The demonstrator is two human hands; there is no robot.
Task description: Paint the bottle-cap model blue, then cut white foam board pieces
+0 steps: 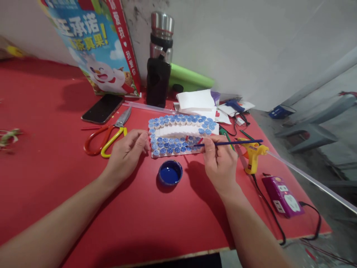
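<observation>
A white rectangular board point(174, 131) lies flat on the table, bordered with rows of small round pieces point(177, 150) painted in blue swirls. My left hand point(128, 149) has its thumb and curled fingers on the board's left edge. In my right hand point(220, 162), thumb and fingers pinch a slim dark blue paintbrush point(242, 142). The brush tip is down among the pieces on the board's front right part. Just in front of the board stands a small round dish point(169, 184) holding dark blue paint point(171, 174).
Scissors point(106, 139) and a phone point(102, 108) lie to the left. Behind stand a colourful paper bag point(111, 56), a steel bottle point(161, 29) and a black bottle point(158, 82). At right are a yellow glue gun point(252, 154) and a purple power box point(282, 196) with cables.
</observation>
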